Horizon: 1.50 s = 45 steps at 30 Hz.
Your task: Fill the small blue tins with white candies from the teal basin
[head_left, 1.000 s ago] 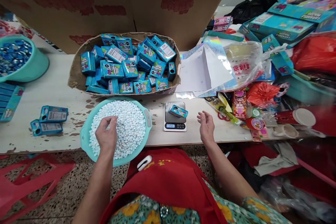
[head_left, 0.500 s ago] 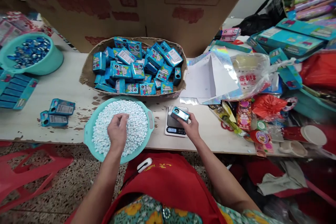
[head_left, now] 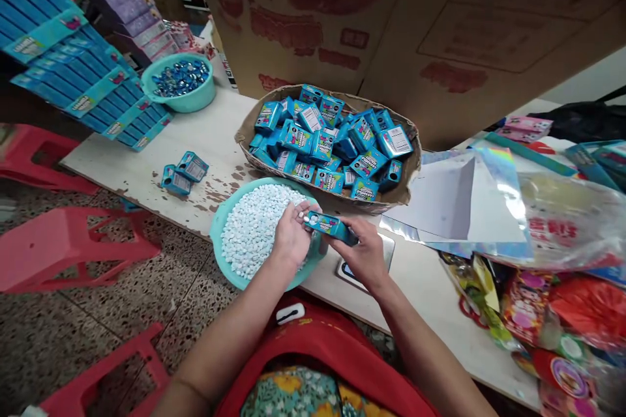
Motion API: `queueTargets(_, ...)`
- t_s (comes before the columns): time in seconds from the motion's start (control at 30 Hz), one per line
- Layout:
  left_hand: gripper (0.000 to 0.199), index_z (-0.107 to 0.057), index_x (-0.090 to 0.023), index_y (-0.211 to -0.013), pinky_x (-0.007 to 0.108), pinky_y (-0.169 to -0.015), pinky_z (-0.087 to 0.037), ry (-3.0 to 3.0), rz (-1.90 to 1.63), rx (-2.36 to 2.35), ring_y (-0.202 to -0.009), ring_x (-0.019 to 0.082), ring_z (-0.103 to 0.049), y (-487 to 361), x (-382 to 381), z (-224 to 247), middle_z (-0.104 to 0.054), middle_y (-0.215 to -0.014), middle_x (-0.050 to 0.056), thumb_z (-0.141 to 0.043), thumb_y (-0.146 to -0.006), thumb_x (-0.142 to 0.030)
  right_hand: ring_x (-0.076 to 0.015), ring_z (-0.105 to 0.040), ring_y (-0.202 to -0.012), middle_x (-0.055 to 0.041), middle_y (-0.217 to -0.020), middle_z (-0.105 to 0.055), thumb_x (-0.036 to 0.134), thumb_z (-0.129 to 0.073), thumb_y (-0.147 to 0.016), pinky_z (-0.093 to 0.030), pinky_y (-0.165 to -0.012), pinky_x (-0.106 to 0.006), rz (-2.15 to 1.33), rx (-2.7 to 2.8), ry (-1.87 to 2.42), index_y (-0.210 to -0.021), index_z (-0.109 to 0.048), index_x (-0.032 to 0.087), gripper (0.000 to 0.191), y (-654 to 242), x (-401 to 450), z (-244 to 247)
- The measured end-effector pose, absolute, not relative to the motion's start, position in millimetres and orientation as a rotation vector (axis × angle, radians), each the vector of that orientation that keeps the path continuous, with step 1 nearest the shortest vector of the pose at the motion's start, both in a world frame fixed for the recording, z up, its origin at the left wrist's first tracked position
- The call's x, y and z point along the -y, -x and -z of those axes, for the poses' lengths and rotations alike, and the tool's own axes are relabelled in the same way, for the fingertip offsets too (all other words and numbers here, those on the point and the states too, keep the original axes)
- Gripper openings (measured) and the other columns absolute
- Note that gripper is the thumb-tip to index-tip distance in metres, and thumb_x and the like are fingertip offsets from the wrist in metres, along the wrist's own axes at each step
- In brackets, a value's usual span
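Observation:
My right hand grips a small blue candy box, tilted so that its round opening faces left. White candies show at that opening. My left hand is turned palm up against the box's open end, with a few small white candies at its curled fingers. Both the left hand and the box's end are above the turquoise basin, which is full of white candies. Partly hidden behind my right hand lies a digital scale; its reading cannot be made out.
A cut-down carton of blue candy boxes stands behind the basin. Two more boxes lie to the left. Further back are a bowl of blue pieces and stacked display boxes. Silvery sheets and scissors lie right.
The blue box has moved left from above the scale to the basin and is now tilted. My left hand has lifted from the candies and turned palm up to meet it. The view swung left.

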<state>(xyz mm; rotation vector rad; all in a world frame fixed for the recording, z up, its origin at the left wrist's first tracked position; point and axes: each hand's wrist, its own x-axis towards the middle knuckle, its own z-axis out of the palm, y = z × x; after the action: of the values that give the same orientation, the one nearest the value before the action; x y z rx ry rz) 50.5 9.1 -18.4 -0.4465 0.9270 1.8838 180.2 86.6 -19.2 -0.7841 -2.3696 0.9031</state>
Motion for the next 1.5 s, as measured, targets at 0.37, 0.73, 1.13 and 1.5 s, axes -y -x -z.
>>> queueTargets(0.37,0.024,-0.069,-0.018,-0.087,0.030,-0.086,-0.042,-0.299,-1.653,-1.758,-0.093,0.020,-0.059,-30.0,22.1,35.7,-0.067,-0.096,0.006,-0.072,-0.067,-0.030,-0.0229,-0.059,-0.082,-0.0024,-0.087,-0.064,0.033,-0.071,-0.073,-0.045,-0.074,-0.035,-1.058,2.308,0.821,-0.097,-0.065,0.025,0.025,-171.0,-82.7,29.9)
queueTargets(0.73,0.055,-0.060,-0.028,-0.119,0.030,-0.084,-0.044,-0.695,-1.517,-1.698,-0.106,0.023,-0.056,-5.5,38.2,-4.1,-0.060,-0.120,0.006,-0.074,-0.066,-0.024,-0.0217,-0.060,-0.086,-0.0026,-0.091,-0.065,0.041,-0.075,-0.070,-0.048,-0.077,-0.035,-1.463,2.013,0.813,-0.094,-0.065,0.024,0.031,-156.8,-82.6,16.3)
queueTargets(1.13,0.042,-0.055,-0.017,-0.112,0.035,-0.080,-0.044,-0.437,-0.921,-3.095,-0.092,0.026,-0.060,206.1,72.3,38.8,-0.064,-0.101,0.010,-0.063,-0.074,-0.035,-0.0309,-0.051,-0.117,-0.0149,-0.127,-0.054,0.050,-0.065,-0.076,-0.043,-0.097,-0.047,-0.920,2.263,0.714,-0.128,-0.049,0.019,0.062,8.7,-199.8,59.4)
queueTargets(1.5,0.042,-0.049,-0.014,-0.123,0.042,-0.096,-0.039,-0.640,-0.730,-3.073,-0.116,0.031,-0.049,279.0,37.2,103.4,-0.048,-0.126,0.019,-0.054,-0.082,-0.021,-0.0352,-0.043,-0.122,-0.0148,-0.132,-0.050,0.032,-0.079,-0.054,-0.035,-0.101,-0.052,-0.803,2.536,0.881,-0.132,-0.044,0.017,0.087,115.0,-221.5,91.9)
